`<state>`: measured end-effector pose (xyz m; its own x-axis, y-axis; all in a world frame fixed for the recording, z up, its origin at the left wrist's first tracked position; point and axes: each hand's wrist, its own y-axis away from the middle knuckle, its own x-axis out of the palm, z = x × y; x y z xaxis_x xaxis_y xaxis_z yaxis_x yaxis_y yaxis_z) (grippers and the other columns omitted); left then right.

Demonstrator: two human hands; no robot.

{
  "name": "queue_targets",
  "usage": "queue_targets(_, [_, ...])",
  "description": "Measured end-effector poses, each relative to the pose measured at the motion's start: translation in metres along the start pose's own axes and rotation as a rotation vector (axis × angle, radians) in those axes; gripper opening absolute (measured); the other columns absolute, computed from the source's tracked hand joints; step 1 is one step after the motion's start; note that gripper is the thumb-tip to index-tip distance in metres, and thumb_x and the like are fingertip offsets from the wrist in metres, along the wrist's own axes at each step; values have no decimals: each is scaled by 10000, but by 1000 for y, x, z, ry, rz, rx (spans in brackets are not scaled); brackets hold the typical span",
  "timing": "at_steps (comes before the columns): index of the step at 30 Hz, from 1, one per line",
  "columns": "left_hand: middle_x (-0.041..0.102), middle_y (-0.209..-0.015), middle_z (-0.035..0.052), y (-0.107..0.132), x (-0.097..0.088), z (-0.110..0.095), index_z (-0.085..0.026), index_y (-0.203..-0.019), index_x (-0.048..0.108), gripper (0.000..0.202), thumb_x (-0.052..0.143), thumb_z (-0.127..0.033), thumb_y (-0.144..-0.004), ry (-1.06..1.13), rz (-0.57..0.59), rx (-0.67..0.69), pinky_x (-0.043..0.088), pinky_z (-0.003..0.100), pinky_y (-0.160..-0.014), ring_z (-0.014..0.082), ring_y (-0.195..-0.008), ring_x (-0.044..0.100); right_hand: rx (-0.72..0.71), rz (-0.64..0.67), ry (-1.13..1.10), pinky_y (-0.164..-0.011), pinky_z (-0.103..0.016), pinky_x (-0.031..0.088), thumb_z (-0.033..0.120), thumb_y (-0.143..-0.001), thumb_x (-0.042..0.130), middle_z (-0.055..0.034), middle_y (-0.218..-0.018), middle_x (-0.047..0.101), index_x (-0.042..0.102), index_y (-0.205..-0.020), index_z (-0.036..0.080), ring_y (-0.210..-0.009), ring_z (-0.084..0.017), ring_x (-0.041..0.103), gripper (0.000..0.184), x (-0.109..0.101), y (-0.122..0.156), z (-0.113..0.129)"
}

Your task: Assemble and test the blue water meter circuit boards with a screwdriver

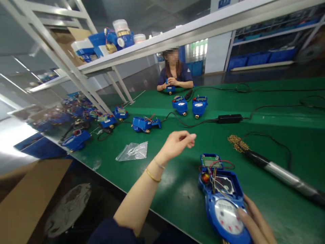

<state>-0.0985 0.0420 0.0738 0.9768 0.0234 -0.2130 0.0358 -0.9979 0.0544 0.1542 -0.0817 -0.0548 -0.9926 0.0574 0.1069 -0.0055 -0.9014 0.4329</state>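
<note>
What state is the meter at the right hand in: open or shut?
Open: the meter has an uncovered compartment with wires showing.

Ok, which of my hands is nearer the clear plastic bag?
Left. Your left hand is right of the plastic bag; your right hand is farther right, on a water meter.

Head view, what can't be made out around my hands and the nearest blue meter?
In the head view:
Left hand: curled, hiding whether it holds anything.
Right hand: partly cut off by the bottom edge.
Blue meter: markings on its dial too blurred to read; lower end also cut off there.
</note>
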Motion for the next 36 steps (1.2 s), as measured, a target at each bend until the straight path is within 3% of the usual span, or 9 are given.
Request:
queue_targets(2, [656, -589, 39, 11, -1, 34, -150, -615, 659, 525, 656, -637, -810, 4, -16, -132, 454, 236, -597, 126, -564, 581, 31, 0, -78, -864, -266, 574, 680, -728, 706, -90, -1333, 649, 459, -1455, 227, -1224, -296, 613, 891, 3, 3, 6])
queue_targets(4, [652, -559, 53, 21, 10, 58, -142, -637, 673, 585, 647, -713, -761, 35, 33, -230, 438, 242, -543, 132, -516, 568, 47, 8, -115, -866, -277, 575, 689, -715, 717, -108, -1345, 638, 483, -1443, 228, -1234, -301, 606, 893, 1, -3, 12])
queue_targets(8, [697, -658, 66, 30, 38, 76, -135, -739, 713, 586, 691, -719, -697, 156, 131, -322, 470, 243, -604, 134, -585, 605, 50, -66, -137, -919, -362, 564, 766, -678, 678, -154, -1243, 686, 546, -1381, 178, -1157, -306, 649, 926, -7, -38, 31])
queue_targets(11, [671, -642, 40, 26, 45, 75, -139, -670, 699, 471, 790, -601, -646, 216, 138, -307, 444, 232, -625, 111, -586, 575, -13, -57, -75, -998, -418, 515, 712, -608, 752, -166, -1118, 729, 598, -1298, 123, -1125, -310, 659, 920, -2, -67, 59])
queue_targets(16, [668, -654, 17, 21, 45, 61, -143, -695, 710, 369, 865, -463, -597, 256, 53, -190, 459, 246, -676, 120, -626, 579, -44, 246, 86, -944, -461, 527, 672, -592, 791, -150, -1003, 753, 743, -1041, 113, -1006, -325, 691, 719, 18, -84, 99])
queue_targets(18, [698, -721, 20, 24, 45, 53, -149, -758, 722, 368, 876, -440, -595, 264, 9, -144, 480, 251, -711, 129, -669, 605, -81, 286, 108, -886, -447, 550, 647, -568, 821, -134, -971, 758, 762, -1000, 122, -951, -318, 700, 682, 22, -81, 107])
queue_targets(26, [705, -698, 27, 40, 54, 37, -131, -894, 717, 367, 849, -395, -676, 312, -11, -24, 518, 243, -670, 139, -653, 665, -270, 203, 131, -837, -388, 602, 573, -600, 834, -122, -1007, 762, 773, -998, 158, -928, -293, 721, 578, 17, -63, 107])
queue_targets(31, [717, -764, 41, 39, 64, 33, -114, -928, 702, 355, 819, -379, -723, 368, -3, -38, 527, 212, -666, 113, -659, 668, -386, 13, 112, -739, -266, 613, 505, -625, 821, -93, -929, 773, 779, -920, 177, -812, -229, 739, 443, 24, -55, 100])
queue_targets(36, [719, -838, 36, 45, 69, 27, -146, -912, 622, 378, 846, -334, -673, 417, -120, -109, 500, 192, -536, 121, -615, 680, -391, -143, 19, -705, -203, 610, 487, -607, 832, -83, -895, 777, 773, -937, 173, -757, -198, 748, 459, 33, -49, 95])
